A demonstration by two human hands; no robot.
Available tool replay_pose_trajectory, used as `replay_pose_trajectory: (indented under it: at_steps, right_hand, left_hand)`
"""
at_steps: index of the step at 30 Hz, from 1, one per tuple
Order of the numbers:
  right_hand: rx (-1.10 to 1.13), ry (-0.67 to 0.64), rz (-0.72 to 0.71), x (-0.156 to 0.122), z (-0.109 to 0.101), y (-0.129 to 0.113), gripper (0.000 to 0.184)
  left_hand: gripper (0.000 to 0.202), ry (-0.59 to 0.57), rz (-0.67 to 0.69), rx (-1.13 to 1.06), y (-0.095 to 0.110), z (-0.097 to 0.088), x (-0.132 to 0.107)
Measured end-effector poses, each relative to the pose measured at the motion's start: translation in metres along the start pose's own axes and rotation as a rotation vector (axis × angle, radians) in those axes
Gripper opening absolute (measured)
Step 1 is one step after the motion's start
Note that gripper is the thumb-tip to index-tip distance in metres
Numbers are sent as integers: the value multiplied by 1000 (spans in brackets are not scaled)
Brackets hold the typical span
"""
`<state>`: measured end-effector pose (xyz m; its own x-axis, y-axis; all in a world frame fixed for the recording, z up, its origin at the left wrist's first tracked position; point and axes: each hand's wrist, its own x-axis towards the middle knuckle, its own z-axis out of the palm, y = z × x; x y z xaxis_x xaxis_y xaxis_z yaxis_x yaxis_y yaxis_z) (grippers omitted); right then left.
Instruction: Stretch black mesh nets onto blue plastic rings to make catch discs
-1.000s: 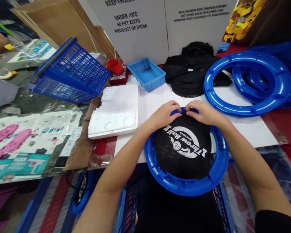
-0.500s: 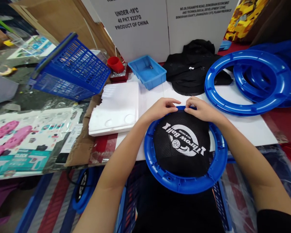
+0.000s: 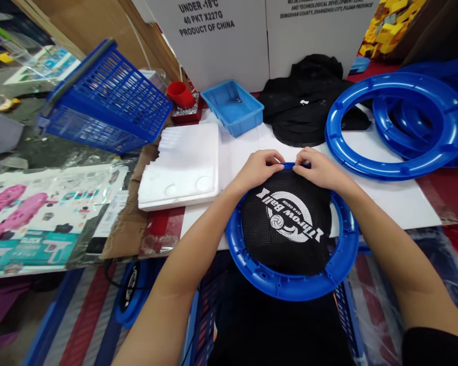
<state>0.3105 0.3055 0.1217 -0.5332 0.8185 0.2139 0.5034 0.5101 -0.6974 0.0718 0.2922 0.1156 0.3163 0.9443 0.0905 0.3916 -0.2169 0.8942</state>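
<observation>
White tabletop (image 3: pixel 385 201): fingers (image 3: pixel 270 161) pinch black mesh (image 3: pixel 286 239), hiding its far edge.

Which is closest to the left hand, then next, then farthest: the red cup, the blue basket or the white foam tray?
From the left hand, pinching the black mesh net:
1. White foam tray, just to its left.
2. Red cup, farther back and left.
3. Blue basket, farthest left.

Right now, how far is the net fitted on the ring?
Done: the net covers most of the ring. In hand: left hand and right hand pinch its far edge at the rim. To do: a gap shows on the right side.
</observation>
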Motion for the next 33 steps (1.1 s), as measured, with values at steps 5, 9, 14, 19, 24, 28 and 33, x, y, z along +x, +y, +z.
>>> replay_pose_trajectory:
  at_steps: [5, 9, 14, 19, 24, 28, 33]
  right_hand:
    - [-27, 26, 31, 1, 3, 0, 10]
    - [-37, 11, 84, 2, 2, 2, 8]
    - [4, 4, 100, 1, 0, 6, 6]
    - [99, 2, 119, -8, -22, 6, 18]
    - [-113, 196, 99, -18, -47, 10, 15]
    - [-111, 51, 45, -22, -54, 11, 16]
    - [-240, -152, -19, -24, -48, 12, 23]
  left_hand:
    - [9, -18, 65, 102, 4, -1, 0]
    - [17, -78, 167, 192, 8, -7, -3]
    - [20, -203, 349, 391, 11, -9, -8]
    - [23, -128, 240, 692, 16, -7, -11]
    - [34, -37, 11, 935, 34, -17, -20]
    - [37, -116, -155, 1042, 43, -31, -26]
    - [69, 1, -191, 1061, 44, -36, -24]
